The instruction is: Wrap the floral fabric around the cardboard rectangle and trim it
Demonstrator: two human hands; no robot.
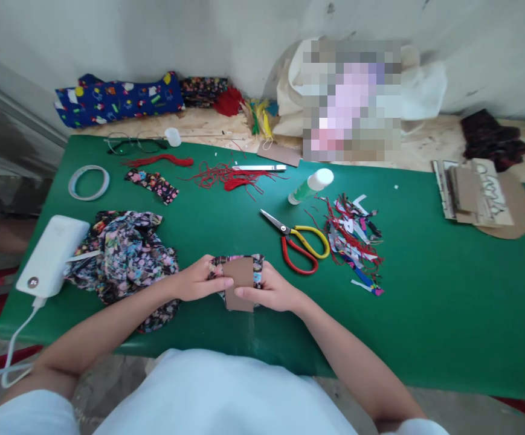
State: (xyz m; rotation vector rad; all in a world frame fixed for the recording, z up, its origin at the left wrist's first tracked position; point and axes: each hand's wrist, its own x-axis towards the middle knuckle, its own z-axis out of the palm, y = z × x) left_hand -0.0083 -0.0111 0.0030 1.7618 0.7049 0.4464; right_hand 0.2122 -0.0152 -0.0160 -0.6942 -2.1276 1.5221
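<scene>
fingers (217, 279) pinch card (239, 279) edges, scissors (299, 240) nr R

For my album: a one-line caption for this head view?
Both hands hold a fabric-wrapped cardboard piece beside scissors.

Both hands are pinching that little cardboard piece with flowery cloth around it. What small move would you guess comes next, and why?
Probably folding the loose cloth edge over the card and pressing it flat. The left hand and right hand both grip the cardboard piece, floral fabric still sticks out behind its top and sides, and the glue stick and scissors lie untouched on the green table.
</scene>
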